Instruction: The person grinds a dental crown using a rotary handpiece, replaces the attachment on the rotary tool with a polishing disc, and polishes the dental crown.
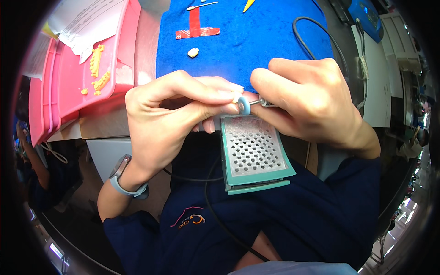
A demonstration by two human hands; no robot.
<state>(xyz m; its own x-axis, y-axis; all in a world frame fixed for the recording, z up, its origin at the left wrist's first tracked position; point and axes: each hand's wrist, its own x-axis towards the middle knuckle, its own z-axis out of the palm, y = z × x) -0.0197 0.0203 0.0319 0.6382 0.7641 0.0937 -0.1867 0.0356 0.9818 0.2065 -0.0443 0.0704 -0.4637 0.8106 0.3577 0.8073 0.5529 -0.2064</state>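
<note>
Head view: a small pale piece (237, 97) is being pinched between the thumb and fingers of the left hand (169, 103), right beside a blue-grey wheel (245, 105); whether the two are touching is not being shown clearly. The wheel is being carried on a thin metal shank (255, 102) by a rotary handpiece (265, 103), whose body is mostly being hidden by the right hand (309, 98), wrapped around it. The piece, largely covered by the fingertips, is seeming light, stiff and perhaps brittle, easily flicked from a loose grip; a firm hold by its sides, clear of the wheel's rim, is being called for. The handpiece is looking rigid and heavier, best being steadied close behind the shank.

Just below the hands, downward room is being limited by a green-framed perforated plate (256, 151). Beyond, the bench (145, 46) is being covered by a blue towel (275, 41), on which another pale piece (193, 52), red tape (195, 25) and a metal bur (201, 6) are lying. A knuckle could be being snagged by the black cable (300, 39) looping beyond the right hand. On the left, yellow-orange pieces (96, 60) and paper (87, 23) are being held in a pink tray (121, 68)
</note>
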